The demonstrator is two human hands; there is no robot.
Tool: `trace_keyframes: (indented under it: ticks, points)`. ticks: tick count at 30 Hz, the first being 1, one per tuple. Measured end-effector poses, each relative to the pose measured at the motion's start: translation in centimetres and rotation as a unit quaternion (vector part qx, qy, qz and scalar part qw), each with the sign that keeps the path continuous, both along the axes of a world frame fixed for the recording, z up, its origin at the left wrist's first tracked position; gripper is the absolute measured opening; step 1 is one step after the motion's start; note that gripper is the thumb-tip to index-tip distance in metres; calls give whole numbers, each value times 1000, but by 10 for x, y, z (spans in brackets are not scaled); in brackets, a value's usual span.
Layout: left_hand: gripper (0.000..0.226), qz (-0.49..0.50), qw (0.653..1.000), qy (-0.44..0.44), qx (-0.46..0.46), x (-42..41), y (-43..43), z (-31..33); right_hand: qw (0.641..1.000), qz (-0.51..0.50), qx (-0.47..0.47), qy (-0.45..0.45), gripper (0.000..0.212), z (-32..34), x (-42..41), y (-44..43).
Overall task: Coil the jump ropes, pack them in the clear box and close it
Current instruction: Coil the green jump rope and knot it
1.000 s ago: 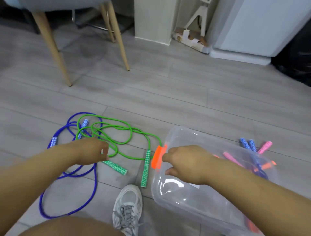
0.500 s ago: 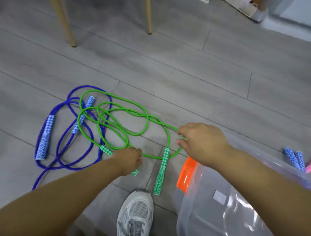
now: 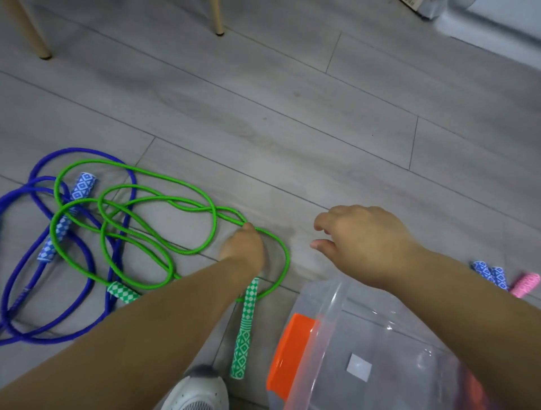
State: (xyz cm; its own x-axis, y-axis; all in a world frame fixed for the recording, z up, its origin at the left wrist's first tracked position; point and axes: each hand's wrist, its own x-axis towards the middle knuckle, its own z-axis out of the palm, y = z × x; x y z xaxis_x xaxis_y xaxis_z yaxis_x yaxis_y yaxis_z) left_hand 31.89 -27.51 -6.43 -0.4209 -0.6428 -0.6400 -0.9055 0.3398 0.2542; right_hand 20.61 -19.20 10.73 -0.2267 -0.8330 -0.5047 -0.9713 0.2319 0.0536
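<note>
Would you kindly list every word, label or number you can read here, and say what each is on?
No legible text anywhere in this view.
The small white square sticker on the clear plastic box: appears blank.
The dark print on the cardboard piece at the top edge: too blurred and cropped to read.
The green diamond-patterned grip of the jump rope: pattern only, no letters.

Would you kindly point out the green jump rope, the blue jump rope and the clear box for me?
green jump rope (image 3: 244, 336): head view, on its nearer patterned handle.
blue jump rope (image 3: 83, 185): head view, on its upper patterned handle.
clear box (image 3: 291, 348): head view, on its orange latch.
</note>
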Motion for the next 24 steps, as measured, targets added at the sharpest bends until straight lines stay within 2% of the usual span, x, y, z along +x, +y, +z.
trace_keyframes:
  ticks: [5, 10, 13, 15, 19, 24]
  points:
    - [37, 17, 1000, 15, 15, 7, 3, 11, 1000, -6, -16, -20, 35, 2, -7, -1]
    - [8, 15, 994, 90, 56, 43, 3, 42, 999, -10, -29, -27, 36, 15, -5, 12]
    - [27, 26, 993, 96, 62, 64, 3, 74, 999, -14, -31, -32, 36, 29, 3, 26]
    - [32, -12, 995, 86, 38, 75, 0, 97, 999, -13, -37, -30, 36, 40, 12, 38]
    - [27, -105, 991, 77, 8, 94, -2, 152, 998, -17, -52, -26, 35, 69, 32, 64]
    - [16, -75, 978, 193, 23, 119, 10, 226, 997, -18, -78, -12, 35, 108, 58, 97]
